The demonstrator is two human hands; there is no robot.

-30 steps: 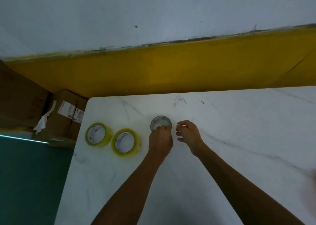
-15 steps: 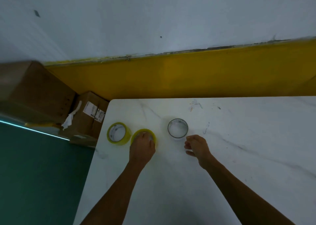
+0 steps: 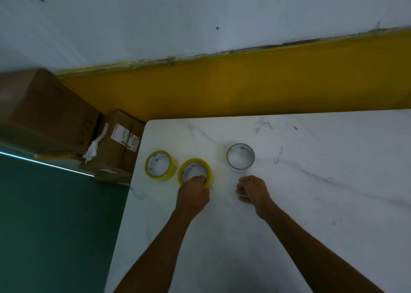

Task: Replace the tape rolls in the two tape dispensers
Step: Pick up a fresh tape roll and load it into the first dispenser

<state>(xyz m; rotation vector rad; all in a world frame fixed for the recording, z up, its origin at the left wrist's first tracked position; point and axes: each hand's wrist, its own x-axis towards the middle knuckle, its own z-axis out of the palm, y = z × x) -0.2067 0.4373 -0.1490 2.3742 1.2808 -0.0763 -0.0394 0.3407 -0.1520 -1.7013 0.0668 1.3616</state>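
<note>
Two yellow tape rolls lie flat near the left edge of the white marble table (image 3: 311, 203). My left hand (image 3: 194, 195) grips the near rim of the right yellow roll (image 3: 189, 162), fingers inside its core and thumb outside. The other yellow roll (image 3: 159, 164) lies just left of it, untouched. An empty grey cardboard core (image 3: 240, 158) stands further right. My right hand (image 3: 252, 189) rests on the table just in front of that core, fingers curled and holding nothing. No tape dispenser is in view.
Cardboard boxes (image 3: 115, 141) stand on the floor past the table's left corner. A yellow band (image 3: 244, 81) of wall runs behind the table. Green floor (image 3: 55, 226) lies to the left.
My left hand left the grey core, moved left and closed on the right yellow roll. My right hand drew back slightly toward me. The camera shifted left.
</note>
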